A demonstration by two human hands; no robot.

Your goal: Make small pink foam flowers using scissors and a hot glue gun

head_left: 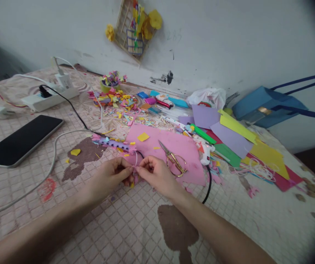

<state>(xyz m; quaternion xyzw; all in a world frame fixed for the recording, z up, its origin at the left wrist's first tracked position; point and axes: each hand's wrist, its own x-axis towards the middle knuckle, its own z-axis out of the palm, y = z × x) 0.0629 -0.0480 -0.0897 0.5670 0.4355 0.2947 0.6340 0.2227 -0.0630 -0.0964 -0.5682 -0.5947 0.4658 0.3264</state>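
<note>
Close together at the table's middle, my left hand [119, 171] and my right hand [157, 175] are both closed, thumbs against fingers. Between the fingertips they pinch a small pink piece [134, 169], partly covered by the fingers. A thin white string [136, 158] rises from it. Behind my hands lies a pink foam sheet [186, 148], with gold-handled scissors [174, 159] and a yellow square [143, 137] on top. A purple strip with dark dots [113, 143] lies just beyond my left hand.
A phone [22, 137] and a white power strip [50, 99] with cables are on the left. Colored scraps [116, 99] are heaped at the back. To the right are a glue gun [205, 152], colored sheets [233, 137], tangled white string [256, 168] and a blue bag [267, 106].
</note>
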